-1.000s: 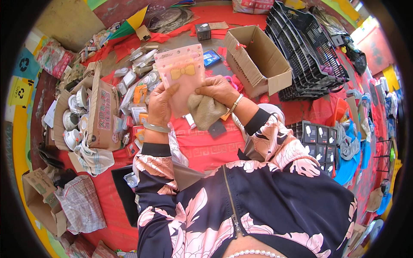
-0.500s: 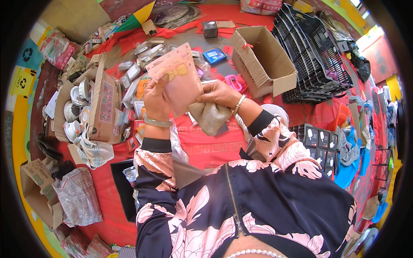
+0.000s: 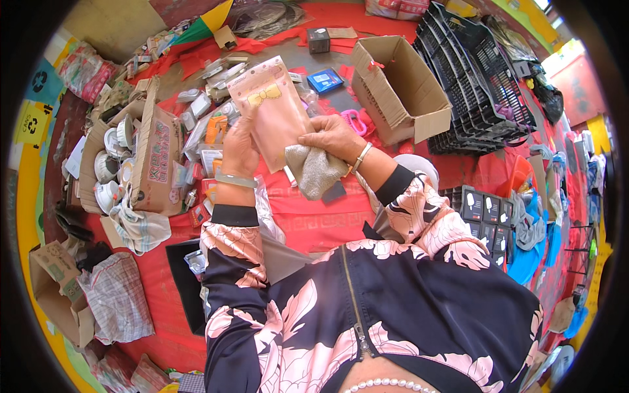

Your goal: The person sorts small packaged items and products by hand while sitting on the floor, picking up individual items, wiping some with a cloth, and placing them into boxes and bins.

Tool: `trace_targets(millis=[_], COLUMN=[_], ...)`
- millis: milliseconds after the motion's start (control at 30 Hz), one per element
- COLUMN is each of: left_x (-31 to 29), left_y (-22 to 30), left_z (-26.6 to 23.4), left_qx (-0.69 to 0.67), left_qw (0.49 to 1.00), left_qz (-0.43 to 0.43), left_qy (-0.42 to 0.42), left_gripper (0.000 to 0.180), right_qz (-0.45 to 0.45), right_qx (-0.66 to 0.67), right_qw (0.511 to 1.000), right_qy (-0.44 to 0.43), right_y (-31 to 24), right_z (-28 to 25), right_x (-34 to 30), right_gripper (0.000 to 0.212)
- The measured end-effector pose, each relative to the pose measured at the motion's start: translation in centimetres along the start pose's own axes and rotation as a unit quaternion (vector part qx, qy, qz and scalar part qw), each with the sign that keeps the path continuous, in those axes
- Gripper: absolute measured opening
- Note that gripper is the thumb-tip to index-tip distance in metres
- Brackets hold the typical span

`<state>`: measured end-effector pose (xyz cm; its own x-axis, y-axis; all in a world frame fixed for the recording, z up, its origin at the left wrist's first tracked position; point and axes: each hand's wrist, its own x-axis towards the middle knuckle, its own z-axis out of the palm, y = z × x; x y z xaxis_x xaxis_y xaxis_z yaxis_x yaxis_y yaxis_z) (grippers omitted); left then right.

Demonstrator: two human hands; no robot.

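Note:
A flat pink packet (image 3: pixel 275 118) with a yellow bow printed near its top is held up in front of me, tilted to the left. My left hand (image 3: pixel 241 145) grips its left edge, the thumb lying on the front. At the packet's right edge, my right hand (image 3: pixel 333 137) is closed with the fingers pinched together. A grey-beige cloth (image 3: pixel 317 171) hangs from that same hand, below the fingers, and overlaps the packet's lower right corner. Whether the right fingertips also grip the packet's edge is hard to make out.
An open cardboard box (image 3: pixel 388 92) stands ahead to the right, beside stacked black crates (image 3: pixel 468 85). Another carton (image 3: pixel 160 160) with white lamp-like items is on the left. A blue package (image 3: pixel 325 81) and small packaged goods lie beyond my hands on a red cloth (image 3: pixel 314 226).
The packet has turned slightly more toward me and its top has shifted a little left. The cloth in my right hand hangs slightly further left and lower.

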<state>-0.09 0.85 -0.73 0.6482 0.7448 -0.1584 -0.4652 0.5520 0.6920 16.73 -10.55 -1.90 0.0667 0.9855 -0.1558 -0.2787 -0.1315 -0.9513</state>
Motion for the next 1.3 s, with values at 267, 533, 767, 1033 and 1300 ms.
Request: trace_targets(millis=[267, 533, 767, 1033, 1300], left_x=[-0.1, 1.1, 0.1, 0.5, 0.0], left_y=[-2.4, -2.9, -3.0, -4.2, -3.8], left_z=[1.1, -1.4, 1.5, 1.5, 1.0], left_qx=[0.059, 0.004, 0.163, 0.183, 0.231], left_qw=[0.995, 0.999, 0.986, 0.976, 0.972], left_qz=[-0.077, -0.037, 0.039, 0.073, 0.015], left_qy=[-0.008, 0.012, 0.011, -0.096, 0.024], left_gripper=[0.022, 0.006, 0.014, 0.021, 0.02], right_qz=[-0.05, -0.055, -0.033, -0.202, -0.119], right_qx=[-0.049, 0.032, -0.028, 0.083, -0.122], right_qw=[0.997, 0.998, 0.998, 0.944, 0.65], right_qy=[0.045, -0.008, 0.048, 0.246, 0.741], right_y=[-0.3, -1.7, -0.5, -3.8, -3.8], right_z=[-1.1, -0.4, -0.6, -4.0, -28.5], right_x=[0.0, -0.6, -0.5, -8.0, -36.3], right_gripper=[0.026, 0.027, 0.019, 0.013, 0.04])
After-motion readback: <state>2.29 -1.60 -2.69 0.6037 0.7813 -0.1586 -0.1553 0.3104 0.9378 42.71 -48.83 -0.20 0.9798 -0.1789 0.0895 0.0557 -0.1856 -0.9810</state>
